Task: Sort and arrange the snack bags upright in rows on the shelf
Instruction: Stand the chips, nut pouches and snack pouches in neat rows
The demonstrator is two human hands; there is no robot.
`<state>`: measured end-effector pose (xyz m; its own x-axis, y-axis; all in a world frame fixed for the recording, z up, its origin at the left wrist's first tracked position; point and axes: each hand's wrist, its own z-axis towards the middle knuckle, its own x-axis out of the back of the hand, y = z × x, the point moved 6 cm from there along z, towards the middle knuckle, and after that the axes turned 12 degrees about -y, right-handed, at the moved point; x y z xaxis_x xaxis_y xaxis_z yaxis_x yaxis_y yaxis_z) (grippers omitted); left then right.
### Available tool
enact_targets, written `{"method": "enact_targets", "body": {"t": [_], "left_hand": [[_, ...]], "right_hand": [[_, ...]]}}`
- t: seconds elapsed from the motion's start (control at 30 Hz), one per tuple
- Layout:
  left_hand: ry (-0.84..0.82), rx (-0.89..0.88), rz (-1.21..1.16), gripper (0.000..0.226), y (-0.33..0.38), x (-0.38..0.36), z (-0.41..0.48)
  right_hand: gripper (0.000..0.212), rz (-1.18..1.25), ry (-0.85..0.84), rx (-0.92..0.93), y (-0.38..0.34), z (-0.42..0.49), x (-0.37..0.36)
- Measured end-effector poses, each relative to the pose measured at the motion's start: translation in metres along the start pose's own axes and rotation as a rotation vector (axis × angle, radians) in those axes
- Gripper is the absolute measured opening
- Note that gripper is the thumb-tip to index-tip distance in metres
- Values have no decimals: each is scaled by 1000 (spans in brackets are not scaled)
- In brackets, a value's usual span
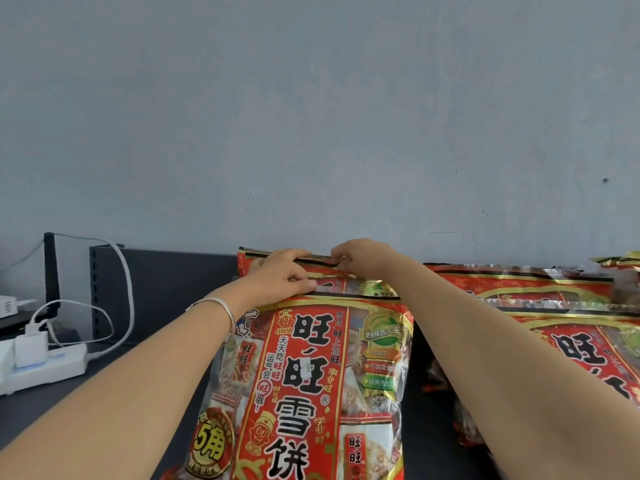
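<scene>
Both the left hand (282, 277) and the right hand (363, 261) pinch the top seal of the rear snack bag (329, 277) at mid-frame, standing it behind the front bag (311, 375); next, I judge, it needs squaring upright before they let go.

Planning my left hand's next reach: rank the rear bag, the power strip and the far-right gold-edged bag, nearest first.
1. The rear bag, its top edge gripped by the left hand.
2. The power strip, lower left.
3. The gold-edged bag, at the far right edge.

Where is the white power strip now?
Head view, far left: the white plastic power strip lies on the dark shelf surface, left of the front red snack bag.
</scene>
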<state>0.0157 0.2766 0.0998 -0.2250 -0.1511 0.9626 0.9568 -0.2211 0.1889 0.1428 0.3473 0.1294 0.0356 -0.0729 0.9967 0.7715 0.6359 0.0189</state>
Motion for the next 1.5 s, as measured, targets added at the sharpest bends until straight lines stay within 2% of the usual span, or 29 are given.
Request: {"method": "enact_targets", "body": {"t": [0.1,0.17,0.23,0.3,0.33,0.37,0.43,0.53,0.63,0.7,0.8,0.9,1.13,1.27,1.5], "left_hand": [[96,4,-27,9,-2,2,6],[119,47,14,29,-2,2,13],[146,100,97,39,0,5,21],[210,151,174,38,2,10,28],[214,171,199,36,2,11,32],[199,185,213,34,0,11,36],[123,201,197,36,-7,6,42],[77,197,209,37,-17,3,45],[102,166,293,43,-19,2,47],[86,173,290,43,-22,2,49],[58,194,325,42,-27,0,50],[74,193,357,43,-29,-1,50],[91,183,342,44,-26,-2,51],[101,182,319,42,-25,0,48],[163,159,211,39,-27,-5,50]], "right_hand": [[21,21,-7,25,1,1,-4],[21,57,-5,42,0,2,-8],[20,87,16,43,1,4,-8],[16,135,23,43,3,5,-5],[22,180,30,43,4,5,-3],[29,224,53,37,6,6,-1],[29,251,153,-10,9,9,5],[24,129,252,-119,10,17,6],[41,-79,267,-180,3,27,3],[49,-129,247,-202,-3,36,1],[33,-17,124,-226,-8,49,-9],[15,47,109,-213,-12,49,-14],[33,-100,196,-206,3,33,9],[32,-111,204,-213,18,26,14],[28,6,201,-276,27,26,0]]}}
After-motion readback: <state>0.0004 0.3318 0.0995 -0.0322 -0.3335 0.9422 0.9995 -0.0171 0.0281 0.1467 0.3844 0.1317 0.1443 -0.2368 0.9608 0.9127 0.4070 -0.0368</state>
